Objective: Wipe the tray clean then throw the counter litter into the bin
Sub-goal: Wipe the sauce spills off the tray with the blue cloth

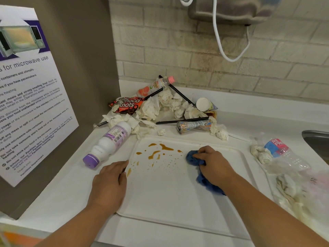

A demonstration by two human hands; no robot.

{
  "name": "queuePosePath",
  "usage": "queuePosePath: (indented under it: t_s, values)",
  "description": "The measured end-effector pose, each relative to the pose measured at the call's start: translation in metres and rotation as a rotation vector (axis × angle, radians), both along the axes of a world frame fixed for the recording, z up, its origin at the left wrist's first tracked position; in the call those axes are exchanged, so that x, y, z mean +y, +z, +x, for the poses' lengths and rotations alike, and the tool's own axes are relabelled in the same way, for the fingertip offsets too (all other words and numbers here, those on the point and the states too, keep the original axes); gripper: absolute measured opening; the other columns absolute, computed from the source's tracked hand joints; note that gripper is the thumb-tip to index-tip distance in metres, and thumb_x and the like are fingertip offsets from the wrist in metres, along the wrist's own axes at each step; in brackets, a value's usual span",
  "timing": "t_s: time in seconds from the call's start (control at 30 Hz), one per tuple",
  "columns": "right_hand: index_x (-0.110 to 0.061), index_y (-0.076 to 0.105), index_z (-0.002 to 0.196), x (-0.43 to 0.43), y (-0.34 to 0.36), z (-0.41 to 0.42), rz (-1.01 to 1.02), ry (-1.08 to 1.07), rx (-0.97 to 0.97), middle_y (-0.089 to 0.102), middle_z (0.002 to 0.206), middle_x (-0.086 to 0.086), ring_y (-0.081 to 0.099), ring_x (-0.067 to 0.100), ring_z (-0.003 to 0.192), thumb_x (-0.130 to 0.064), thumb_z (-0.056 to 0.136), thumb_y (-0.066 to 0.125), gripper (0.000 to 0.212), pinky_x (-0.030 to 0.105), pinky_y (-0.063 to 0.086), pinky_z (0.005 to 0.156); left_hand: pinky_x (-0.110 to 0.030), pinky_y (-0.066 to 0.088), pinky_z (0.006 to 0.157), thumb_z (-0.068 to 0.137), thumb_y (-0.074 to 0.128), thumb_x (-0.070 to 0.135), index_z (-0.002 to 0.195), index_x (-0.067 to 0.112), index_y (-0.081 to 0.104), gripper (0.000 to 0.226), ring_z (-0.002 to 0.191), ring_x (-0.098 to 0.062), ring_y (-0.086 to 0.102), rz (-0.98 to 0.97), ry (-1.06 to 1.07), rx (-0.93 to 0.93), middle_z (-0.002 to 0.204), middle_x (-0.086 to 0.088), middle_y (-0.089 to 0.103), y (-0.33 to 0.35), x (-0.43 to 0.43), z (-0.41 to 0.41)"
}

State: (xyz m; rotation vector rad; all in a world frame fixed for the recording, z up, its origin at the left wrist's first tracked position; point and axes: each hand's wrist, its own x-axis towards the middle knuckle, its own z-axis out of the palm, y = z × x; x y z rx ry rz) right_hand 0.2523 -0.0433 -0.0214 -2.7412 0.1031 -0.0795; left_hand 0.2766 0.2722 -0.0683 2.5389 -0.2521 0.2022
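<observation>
A white tray [165,198] lies on the counter in front of me, with brown sauce stains [160,151] spattered over its far left part. My right hand [215,164] grips a crumpled blue cloth [193,157] and presses it on the tray just right of the stains. My left hand [111,180] rests on the tray's left rim, fingers curled over the edge. Behind the tray sits a litter pile [165,104]: crumpled tissues, black straws, a snack wrapper, a crushed can and small bottles. The bin is out of view.
A white bottle with a purple cap [108,143] lies left of the tray. A crushed clear bottle [283,154], tissues and a plastic bag lie to the right. A steel sink edge [316,139] shows at far right. A microwave notice [28,97] hangs on the left wall.
</observation>
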Motion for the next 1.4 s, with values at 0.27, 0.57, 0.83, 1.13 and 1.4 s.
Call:
queuePosePath:
  t_s: [0.27, 0.57, 0.83, 1.13, 1.4]
  values:
    - [-0.023, 0.063, 0.122, 0.001, 0.002, -0.002, 0.013, 0.299, 0.082, 0.042, 0.117, -0.015, 0.049, 0.006, 0.105, -0.006, 0.091, 0.051, 0.038, 0.011, 0.034, 0.090, -0.030, 0.042, 0.095, 0.093, 0.042, 0.017, 0.128, 0.033, 0.055, 0.041, 0.114, -0.012, 0.049, -0.006, 0.007, 0.007, 0.127, 0.016, 0.057, 0.001, 0.000, -0.002]
    - [-0.024, 0.060, 0.123, 0.032, -0.007, 0.011, 0.038, 0.184, 0.007, 0.042, 0.124, -0.010, 0.048, 0.018, 0.112, -0.008, 0.088, 0.052, 0.039, 0.010, 0.038, 0.084, -0.030, 0.040, 0.098, 0.093, 0.043, 0.018, 0.130, 0.031, 0.054, 0.041, 0.117, -0.013, 0.047, -0.009, 0.008, 0.005, 0.130, 0.016, 0.055, 0.004, -0.001, -0.002]
    - [-0.021, 0.066, 0.115, 0.035, -0.007, 0.009, 0.162, 0.106, -0.016, 0.043, 0.109, -0.023, 0.055, 0.002, 0.085, -0.001, 0.089, 0.053, 0.035, -0.003, 0.036, 0.072, -0.032, 0.040, 0.100, 0.096, 0.040, 0.018, 0.139, 0.027, 0.044, 0.045, 0.119, -0.014, 0.045, -0.011, -0.031, 0.057, 0.135, 0.010, 0.048, 0.014, -0.002, -0.001]
    - [-0.029, 0.060, 0.125, 0.009, 0.009, 0.009, -0.027, -0.035, -0.074, 0.040, 0.126, -0.018, 0.048, 0.013, 0.112, -0.007, 0.091, 0.048, 0.042, 0.021, 0.039, 0.090, -0.023, 0.043, 0.087, 0.099, 0.037, 0.026, 0.144, 0.028, 0.035, 0.045, 0.108, -0.013, 0.054, 0.042, -0.164, 0.056, 0.123, 0.005, 0.052, 0.026, -0.005, 0.034]
    - [-0.025, 0.057, 0.125, 0.026, -0.001, 0.033, -0.125, -0.130, 0.091, 0.036, 0.136, -0.007, 0.048, 0.022, 0.114, -0.012, 0.087, 0.053, 0.040, 0.023, 0.041, 0.091, -0.019, 0.042, 0.078, 0.098, 0.038, 0.028, 0.143, 0.030, 0.039, 0.045, 0.098, -0.008, 0.055, -0.009, -0.190, -0.008, 0.115, 0.012, 0.054, 0.018, 0.000, 0.035]
